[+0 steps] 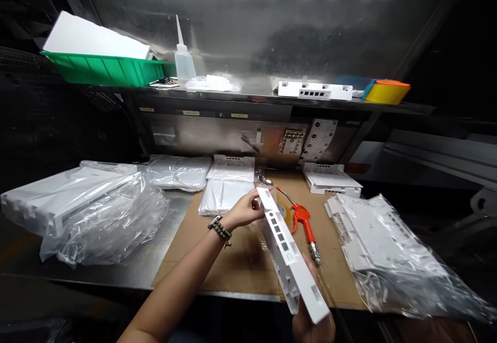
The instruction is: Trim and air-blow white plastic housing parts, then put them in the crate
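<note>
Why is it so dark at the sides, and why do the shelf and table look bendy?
Head view: light falls on the middle, where the left hand and right hand hold the white casing; the corners fade to black. The wide lens curves the metal shelf. The plastic bags glare, and the casing's near end looks slightly soft.

Red-handled air blow gun (303,220) lying on cardboard sheet (233,265). Bagged white housings at left (83,206) and right (382,252). Upper shelf: green bin (103,69), squeeze bottle (184,56), white housing (314,90), yellow container (387,92). Printed cards (320,138) on back panel.
</note>
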